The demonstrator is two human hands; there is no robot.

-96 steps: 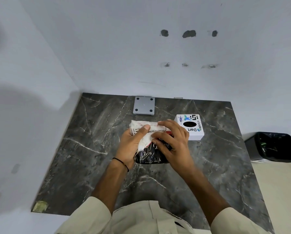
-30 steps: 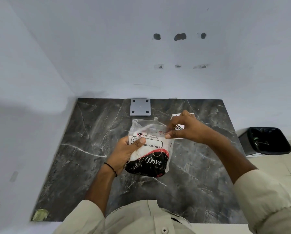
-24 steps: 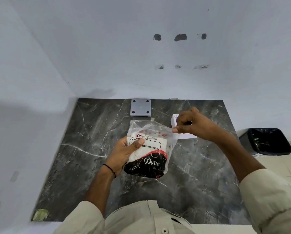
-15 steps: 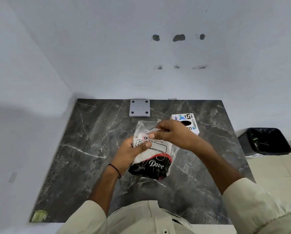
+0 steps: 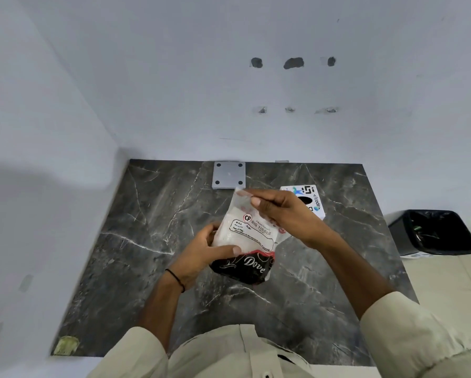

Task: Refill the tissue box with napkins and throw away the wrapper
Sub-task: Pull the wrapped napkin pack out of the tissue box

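Observation:
A clear plastic napkin pack (image 5: 249,233) with white napkins inside and a black base is held upright above the dark marble table (image 5: 147,214). My left hand (image 5: 201,255) grips its left side and lower front. My right hand (image 5: 283,214) pinches the wrapper's clear top edge. Behind my right hand stands the white tissue box (image 5: 310,197), its dark round opening partly hidden by my knuckles.
A grey square metal plate (image 5: 229,175) lies at the table's far edge by the wall. A black bin (image 5: 430,231) with a dark liner stands on the floor to the right of the table. A wall closes off the left side.
My right hand moved from the wrapper's right corner to its top edge and keeps pinching it. The pack has been lifted and tilted a little; my left hand shifted lower on it.

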